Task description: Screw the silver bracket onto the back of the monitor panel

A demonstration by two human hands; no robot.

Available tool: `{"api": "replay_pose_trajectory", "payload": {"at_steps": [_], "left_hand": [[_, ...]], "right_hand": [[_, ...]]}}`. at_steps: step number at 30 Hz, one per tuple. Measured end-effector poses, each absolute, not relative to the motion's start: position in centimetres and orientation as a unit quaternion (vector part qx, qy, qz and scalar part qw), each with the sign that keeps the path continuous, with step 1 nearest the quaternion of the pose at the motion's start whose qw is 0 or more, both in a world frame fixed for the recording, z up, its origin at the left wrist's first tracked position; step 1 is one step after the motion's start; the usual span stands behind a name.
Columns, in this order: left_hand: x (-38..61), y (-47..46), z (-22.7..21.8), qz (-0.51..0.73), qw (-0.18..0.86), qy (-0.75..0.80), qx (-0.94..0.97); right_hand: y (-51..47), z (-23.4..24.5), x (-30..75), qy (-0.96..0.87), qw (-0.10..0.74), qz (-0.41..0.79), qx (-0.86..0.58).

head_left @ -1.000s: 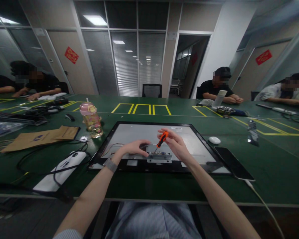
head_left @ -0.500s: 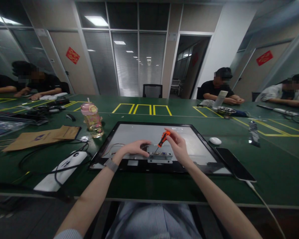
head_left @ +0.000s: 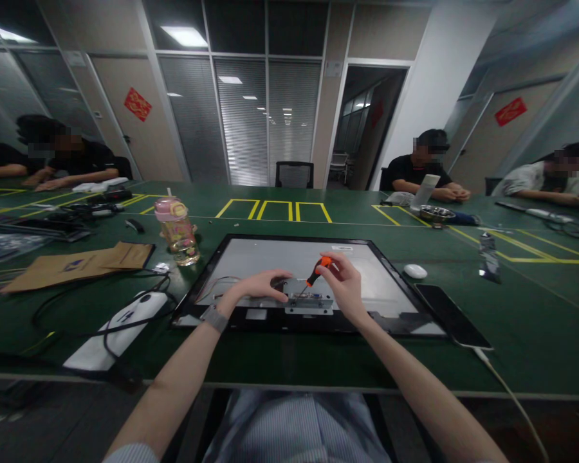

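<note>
A flat display panel [head_left: 251, 255] with a black frame lies on the table, its pale grey back facing up. Near its front edge sits a metal bracket [head_left: 309, 310] with connectors, a small circuit board behind it. My right hand [head_left: 346, 283] pinches an orange and black screwdriver [head_left: 313, 276], tilted, its shaft pointing down to the board just behind the bracket. At the bracket's left end, my left hand [head_left: 263, 285] rests in a C shape, thumb and fingers apart. Its thumb tip is close against the bracket; whether it presses on it I cannot tell.
Left of the panel stand a pink-lidded bottle [head_left: 177, 231], a brown paper envelope [head_left: 77, 267] and a white power strip [head_left: 118, 331] with black cables. To the right lie a phone [head_left: 453, 315] on a cable and a white case [head_left: 415, 271]. Other people sit across the table.
The view has shifted very slightly. My right hand and the screwdriver have turned a little, with the handle tilted slightly lower. My left hand has stayed in place.
</note>
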State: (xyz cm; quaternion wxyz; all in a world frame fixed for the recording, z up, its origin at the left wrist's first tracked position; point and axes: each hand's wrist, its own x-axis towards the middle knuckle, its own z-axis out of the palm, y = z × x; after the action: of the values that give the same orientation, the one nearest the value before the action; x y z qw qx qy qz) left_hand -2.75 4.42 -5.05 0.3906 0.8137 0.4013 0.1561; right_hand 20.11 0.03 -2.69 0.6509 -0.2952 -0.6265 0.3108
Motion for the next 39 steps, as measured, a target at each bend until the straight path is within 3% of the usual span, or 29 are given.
{"api": "replay_pose_trajectory", "payload": {"at_steps": [10,19,31,39], "left_hand": [[-2.9,4.3,-4.8,0.153,0.382,0.409,0.814],[-2.7,4.3,-4.9,0.164,0.394,0.395,0.814],[-2.7,4.2,-4.8,0.164,0.39,0.402,0.812],[-2.7,4.1,-4.6,0.16,0.39,0.407,0.81]], "right_hand": [[0.4,-2.8,20.3,-0.626,0.625,0.367,-0.286],[0.2,-2.1,20.3,-0.563,0.59,0.544,-0.199],[0.3,-1.9,20.5,-0.541,0.559,0.6,-0.183],[0.2,-1.6,20.5,-0.569,0.579,0.552,-0.19]]}}
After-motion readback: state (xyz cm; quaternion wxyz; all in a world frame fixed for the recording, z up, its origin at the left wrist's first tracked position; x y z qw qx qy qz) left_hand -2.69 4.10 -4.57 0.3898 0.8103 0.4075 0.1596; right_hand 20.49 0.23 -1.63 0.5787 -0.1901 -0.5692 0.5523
